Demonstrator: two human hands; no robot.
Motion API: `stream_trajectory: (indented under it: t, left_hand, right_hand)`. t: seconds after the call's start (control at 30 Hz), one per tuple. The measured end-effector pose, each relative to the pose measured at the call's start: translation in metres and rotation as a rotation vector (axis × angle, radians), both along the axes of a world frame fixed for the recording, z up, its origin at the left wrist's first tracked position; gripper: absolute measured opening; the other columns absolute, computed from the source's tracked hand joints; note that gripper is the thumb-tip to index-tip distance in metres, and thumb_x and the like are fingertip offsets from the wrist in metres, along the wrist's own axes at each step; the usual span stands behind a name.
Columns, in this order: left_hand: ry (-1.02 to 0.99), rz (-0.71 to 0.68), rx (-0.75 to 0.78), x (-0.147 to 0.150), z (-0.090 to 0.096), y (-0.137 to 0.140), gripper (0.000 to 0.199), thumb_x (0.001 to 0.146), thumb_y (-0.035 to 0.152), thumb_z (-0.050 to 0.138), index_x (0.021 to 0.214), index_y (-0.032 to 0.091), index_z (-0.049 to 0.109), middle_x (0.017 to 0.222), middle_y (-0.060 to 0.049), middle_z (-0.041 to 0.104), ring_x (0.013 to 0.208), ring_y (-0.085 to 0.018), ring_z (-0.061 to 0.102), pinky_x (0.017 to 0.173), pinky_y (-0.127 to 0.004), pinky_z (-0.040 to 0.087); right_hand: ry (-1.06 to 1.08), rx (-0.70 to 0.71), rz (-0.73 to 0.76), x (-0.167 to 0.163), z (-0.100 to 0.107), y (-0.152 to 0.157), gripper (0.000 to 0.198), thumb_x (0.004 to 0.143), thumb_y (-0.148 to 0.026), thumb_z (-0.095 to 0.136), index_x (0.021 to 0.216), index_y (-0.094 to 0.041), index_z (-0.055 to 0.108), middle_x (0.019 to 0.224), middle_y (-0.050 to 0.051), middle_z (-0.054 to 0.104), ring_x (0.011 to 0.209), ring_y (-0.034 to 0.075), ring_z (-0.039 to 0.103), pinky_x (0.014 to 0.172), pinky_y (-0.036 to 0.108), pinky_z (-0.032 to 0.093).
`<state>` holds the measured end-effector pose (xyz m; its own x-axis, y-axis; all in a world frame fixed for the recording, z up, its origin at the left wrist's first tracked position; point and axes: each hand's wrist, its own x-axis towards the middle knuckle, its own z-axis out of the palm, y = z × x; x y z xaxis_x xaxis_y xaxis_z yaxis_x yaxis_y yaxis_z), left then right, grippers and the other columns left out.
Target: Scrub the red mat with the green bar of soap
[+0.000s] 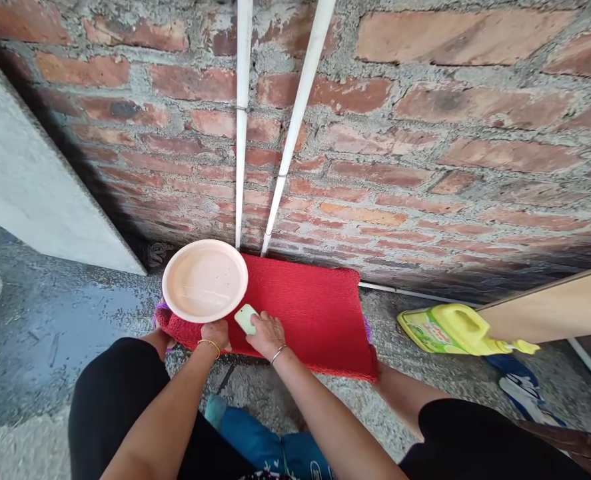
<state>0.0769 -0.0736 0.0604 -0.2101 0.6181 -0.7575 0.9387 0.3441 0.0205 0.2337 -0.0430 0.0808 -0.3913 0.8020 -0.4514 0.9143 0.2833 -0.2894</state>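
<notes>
A red textile mat (309,310) lies spread across in front of me, its left end under a pale pink basin (208,280) of water. My right hand (269,333) grips a pale green scrub brush (246,319) with a small hole at one corner. The brush rests on the mat, bristles out of sight. Just below the basin's rim, my left hand (216,333) is closed at the mat's near edge, holding it; its fingertips are partly hidden.
A yellow detergent jug (448,329) lies on the concrete floor at right, near a blue-and-white shoe (525,393). White pipes (242,133) run down the brick wall (375,153). A grey slab (45,160) leans at left beside wet floor (75,320).
</notes>
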Motion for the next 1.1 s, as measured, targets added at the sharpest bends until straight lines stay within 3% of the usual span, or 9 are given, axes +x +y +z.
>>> stream_trajectory:
  t: [0.1,0.27,0.37,0.47,0.67,0.8,0.93,1.0,1.1]
  left_hand:
    - [-0.004,0.001,-0.002,0.001,0.0,0.0,0.06,0.055,0.025,0.083,0.112,0.015,0.067,0.119,-0.019,0.067,0.114,-0.032,0.061,0.092,-0.038,0.052]
    - [-0.016,0.002,0.004,0.001,0.002,-0.001,0.057,0.056,0.024,0.082,0.111,0.015,0.068,0.12,-0.018,0.067,0.115,-0.032,0.06,0.092,-0.038,0.052]
    - [-0.018,0.009,-0.006,0.001,0.004,-0.001,0.057,0.057,0.026,0.082,0.111,0.013,0.068,0.118,-0.019,0.068,0.112,-0.033,0.062,0.09,-0.039,0.053]
    - [-0.017,0.005,0.002,0.001,0.006,-0.002,0.056,0.057,0.027,0.081,0.11,0.014,0.068,0.117,-0.018,0.068,0.112,-0.032,0.062,0.09,-0.039,0.053]
    - [-0.007,-0.012,0.025,0.0,0.003,-0.002,0.054,0.055,0.027,0.082,0.106,0.018,0.069,0.116,-0.016,0.069,0.113,-0.032,0.061,0.09,-0.038,0.052]
    - [0.002,-0.01,0.02,-0.001,0.001,-0.002,0.056,0.055,0.028,0.081,0.109,0.019,0.068,0.118,-0.016,0.068,0.112,-0.031,0.062,0.089,-0.036,0.052]
    - [0.009,-0.009,0.006,0.0,-0.001,0.0,0.056,0.054,0.026,0.081,0.108,0.018,0.068,0.117,-0.017,0.068,0.112,-0.033,0.062,0.089,-0.037,0.053]
    - [0.01,-0.016,0.004,0.001,-0.002,0.001,0.054,0.054,0.022,0.08,0.107,0.018,0.069,0.116,-0.016,0.069,0.113,-0.033,0.061,0.09,-0.039,0.052]
    - [0.006,-0.021,0.011,0.002,-0.003,0.001,0.052,0.053,0.02,0.079,0.104,0.017,0.069,0.116,-0.016,0.069,0.113,-0.033,0.061,0.09,-0.039,0.052]
  right_hand:
    - [-0.114,0.022,-0.112,0.045,0.004,0.014,0.036,0.072,-0.038,0.063,0.105,-0.024,0.061,0.111,0.01,0.061,0.102,0.026,0.059,0.087,0.035,0.037]
    - [-0.303,-0.074,-0.544,0.165,0.01,0.031,0.035,0.082,-0.048,0.053,0.106,-0.024,0.059,0.109,0.011,0.062,0.097,0.023,0.063,0.077,0.031,0.043]
    - [-0.295,-0.074,-0.684,0.197,0.008,0.03,0.036,0.084,-0.051,0.049,0.104,-0.023,0.058,0.103,0.012,0.063,0.094,0.024,0.064,0.075,0.032,0.044]
    - [-0.21,-0.09,-0.626,0.168,0.006,0.027,0.037,0.082,-0.052,0.052,0.104,-0.023,0.058,0.104,0.011,0.063,0.095,0.024,0.064,0.075,0.031,0.044]
    - [-0.057,-0.092,-0.427,0.023,0.007,0.033,0.039,0.078,-0.054,0.058,0.105,-0.028,0.058,0.108,0.005,0.062,0.095,0.021,0.063,0.073,0.029,0.041]
    - [0.018,-0.087,-0.293,-0.038,0.002,0.038,0.041,0.078,-0.052,0.06,0.108,-0.024,0.058,0.112,0.006,0.059,0.092,0.019,0.062,0.071,0.027,0.04]
    - [0.027,-0.06,-0.244,-0.038,0.001,0.04,0.042,0.077,-0.047,0.062,0.111,-0.023,0.057,0.114,0.006,0.057,0.096,0.019,0.06,0.074,0.026,0.039]
    - [0.005,-0.045,-0.249,-0.017,0.001,0.043,0.041,0.075,-0.043,0.064,0.11,-0.023,0.058,0.114,0.006,0.057,0.097,0.019,0.059,0.076,0.027,0.039]
    - [-0.067,-0.027,-0.325,0.041,0.001,0.052,0.038,0.075,-0.044,0.062,0.108,-0.024,0.059,0.111,0.006,0.058,0.097,0.02,0.06,0.077,0.028,0.04]
